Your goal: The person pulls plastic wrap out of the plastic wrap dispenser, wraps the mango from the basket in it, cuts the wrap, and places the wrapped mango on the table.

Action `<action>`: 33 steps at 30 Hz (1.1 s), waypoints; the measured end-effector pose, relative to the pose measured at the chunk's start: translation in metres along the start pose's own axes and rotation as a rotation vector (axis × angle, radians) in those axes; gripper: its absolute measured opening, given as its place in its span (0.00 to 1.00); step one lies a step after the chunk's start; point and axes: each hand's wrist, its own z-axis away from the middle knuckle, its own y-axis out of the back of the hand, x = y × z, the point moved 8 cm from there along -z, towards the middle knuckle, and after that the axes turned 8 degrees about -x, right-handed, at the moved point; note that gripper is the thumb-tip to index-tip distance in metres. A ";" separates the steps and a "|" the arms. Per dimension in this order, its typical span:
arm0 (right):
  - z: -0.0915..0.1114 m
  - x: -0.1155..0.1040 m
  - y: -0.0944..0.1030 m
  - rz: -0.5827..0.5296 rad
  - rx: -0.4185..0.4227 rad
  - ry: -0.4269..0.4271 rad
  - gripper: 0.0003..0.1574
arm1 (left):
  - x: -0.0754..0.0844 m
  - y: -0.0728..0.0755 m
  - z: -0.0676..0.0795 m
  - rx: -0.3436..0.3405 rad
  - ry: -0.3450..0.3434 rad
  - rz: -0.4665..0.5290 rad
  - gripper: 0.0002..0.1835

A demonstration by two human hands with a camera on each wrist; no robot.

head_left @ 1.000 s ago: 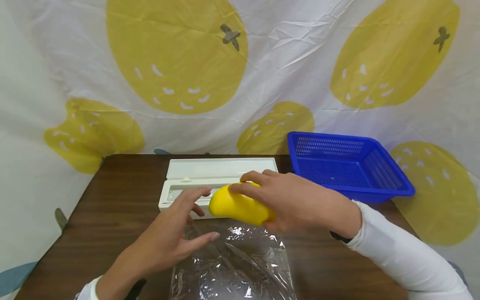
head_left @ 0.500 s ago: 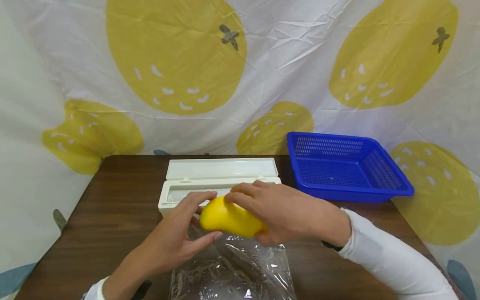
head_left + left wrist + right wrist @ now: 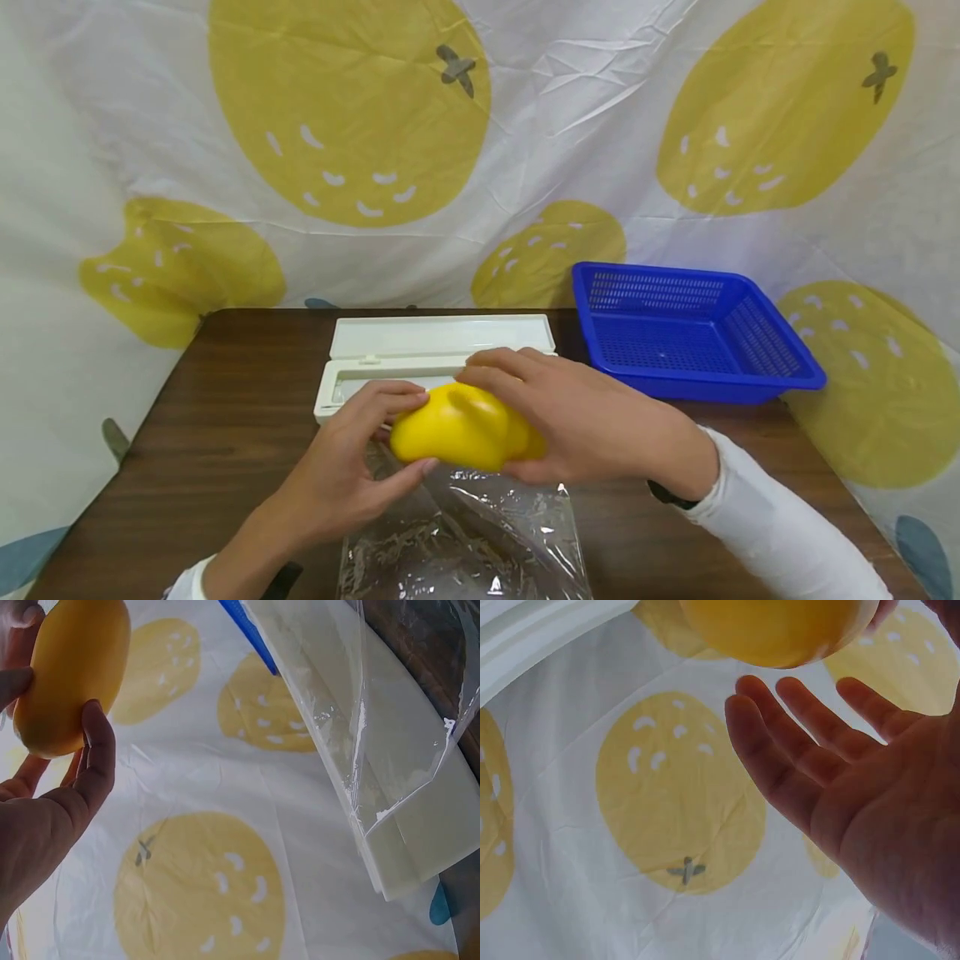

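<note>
A smooth yellow mango (image 3: 450, 429) is held above the table between the thumb and fingers of my left hand (image 3: 330, 467). In the left wrist view, those fingers curl against the mango (image 3: 75, 667). Around its right end is my right hand (image 3: 592, 417); in the right wrist view that hand's fingers (image 3: 810, 742) are spread, with a gap below the mango. Beneath both hands a clear plastic film (image 3: 510, 550) lies on the table, running up to a long white box (image 3: 442, 335) with its lid raised. The hands cover part of the box.
A blue perforated basket (image 3: 697, 383) stands at the table's back right. The dark wooden table (image 3: 225, 400) ends against a white cloth (image 3: 570, 100) printed with yellow fruit.
The mango has moved down and left to my left hand, whose fingers have closed on it. My right hand's fingers have loosened from the mango.
</note>
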 end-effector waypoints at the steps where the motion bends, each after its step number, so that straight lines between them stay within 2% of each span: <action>1: 0.003 0.002 0.002 -0.018 0.025 -0.004 0.56 | 0.000 0.001 0.000 0.008 -0.001 -0.005 0.33; 7: 0.020 0.019 0.002 -0.100 0.155 -0.035 0.54 | 0.001 0.006 0.001 0.034 0.014 -0.010 0.33; 14: 0.025 0.026 -0.014 -0.170 0.192 -0.013 0.42 | 0.000 0.008 0.001 0.036 0.048 -0.015 0.31; 20: 0.026 0.025 -0.024 -0.174 0.213 0.013 0.40 | -0.002 0.005 0.002 -0.004 0.057 -0.021 0.32; 27: 0.024 0.025 -0.048 -0.205 0.160 0.003 0.40 | -0.008 -0.005 0.008 -0.061 0.022 -0.104 0.30; 29: 0.023 0.026 -0.058 -0.206 0.132 -0.013 0.40 | -0.015 -0.012 0.011 -0.090 0.052 -0.128 0.30; 33: 0.020 0.028 -0.079 -0.207 0.063 -0.052 0.41 | -0.033 -0.029 0.019 -0.182 0.180 -0.185 0.29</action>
